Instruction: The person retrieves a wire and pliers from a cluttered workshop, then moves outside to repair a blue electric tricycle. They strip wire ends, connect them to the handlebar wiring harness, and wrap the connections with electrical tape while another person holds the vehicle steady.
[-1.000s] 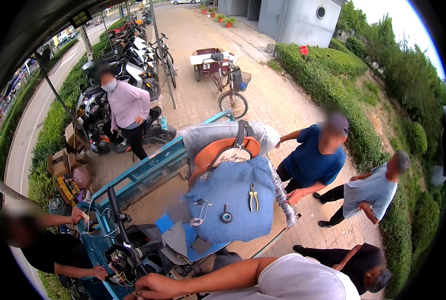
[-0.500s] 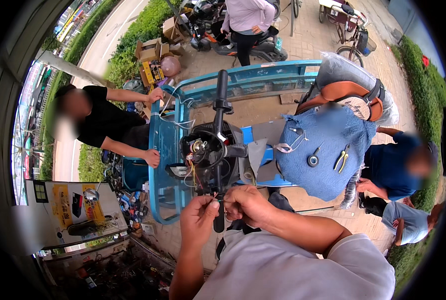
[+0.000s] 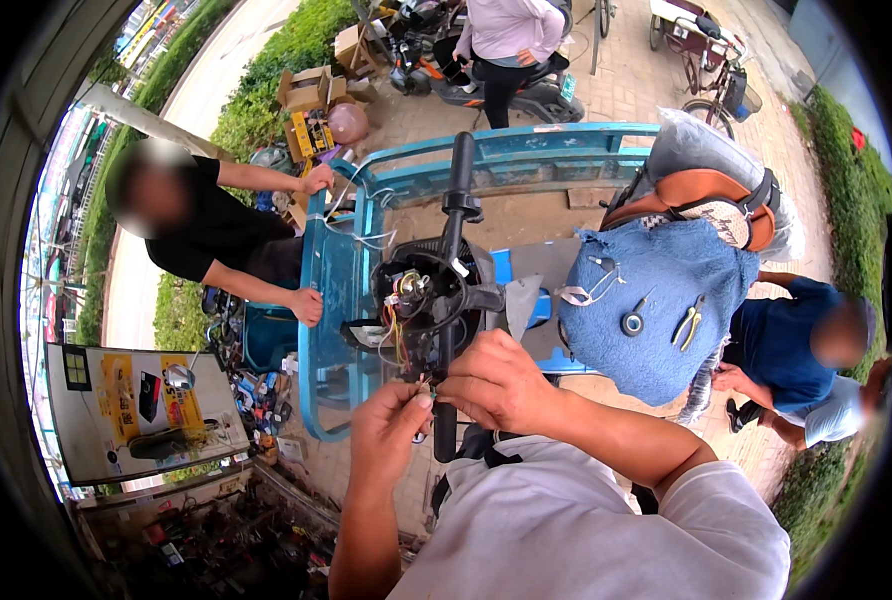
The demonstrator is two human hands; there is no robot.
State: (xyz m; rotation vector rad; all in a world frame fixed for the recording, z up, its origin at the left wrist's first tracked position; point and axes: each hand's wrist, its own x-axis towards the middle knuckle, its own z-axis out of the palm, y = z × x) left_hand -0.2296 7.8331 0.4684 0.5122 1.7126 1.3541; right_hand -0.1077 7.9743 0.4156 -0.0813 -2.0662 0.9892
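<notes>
In front of me is the black handlebar (image 3: 452, 250) of a blue cargo tricycle, with its head opened up. Red, yellow and white wires (image 3: 398, 330) spill out of the opened head. My left hand (image 3: 394, 418) pinches thin wire ends between thumb and forefinger, beside the lower handlebar grip (image 3: 446, 432). Close against it, my right hand (image 3: 494, 385) has its fingers closed at the same wires, partly over the bar. Just a small coloured bit of wire shows between the fingertips; the rest is hidden.
A blue towel (image 3: 606, 350) covers the seat, bearing a tape roll (image 3: 632, 323), pliers (image 3: 687, 323) and a thin screwdriver (image 3: 647, 299). Someone in black (image 3: 196, 215) grips the blue front rail (image 3: 316, 390). Other people stand at the right and far side. A signboard (image 3: 146, 410) is at left.
The view has shifted slightly. My right hand has risen a little and its fingers have shifted over the handlebar; my left hand keeps its pinch beside it.
</notes>
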